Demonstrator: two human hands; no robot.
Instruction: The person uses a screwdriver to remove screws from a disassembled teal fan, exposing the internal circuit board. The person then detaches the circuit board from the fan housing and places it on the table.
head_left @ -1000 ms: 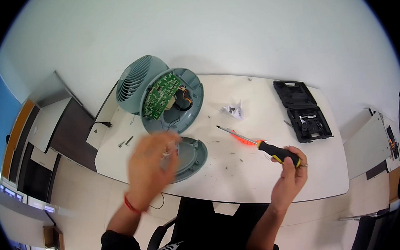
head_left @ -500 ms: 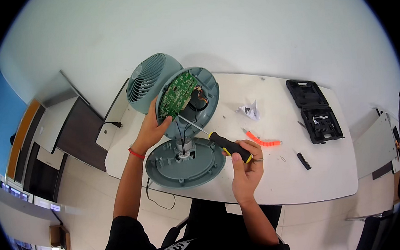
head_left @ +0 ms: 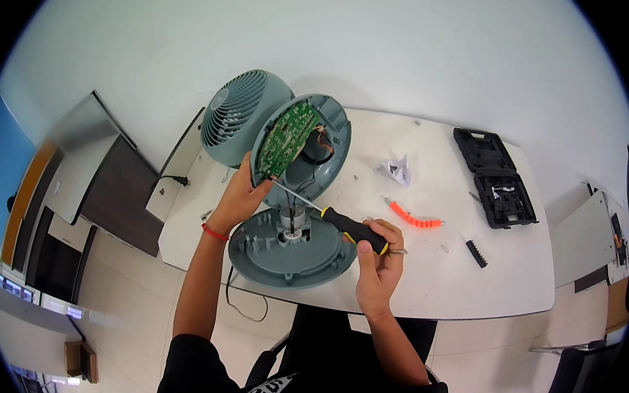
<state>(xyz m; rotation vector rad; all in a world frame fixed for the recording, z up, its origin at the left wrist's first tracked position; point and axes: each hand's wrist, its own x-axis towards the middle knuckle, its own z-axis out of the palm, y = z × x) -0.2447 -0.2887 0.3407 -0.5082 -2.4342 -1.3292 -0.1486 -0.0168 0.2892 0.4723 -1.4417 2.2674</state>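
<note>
Left hand [head_left: 242,195] grips fan housing [head_left: 338,141]; right hand [head_left: 378,277] holds screwdriver [head_left: 354,230], tip by circuit board [head_left: 287,139]; base [head_left: 300,263] at front edge of table [head_left: 493,286].

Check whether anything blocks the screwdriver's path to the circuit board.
Nothing visible does: the screwdriver in the right hand runs to the lower edge of the circuit board. The left hand, gripping the housing, sits near the tip.
</note>
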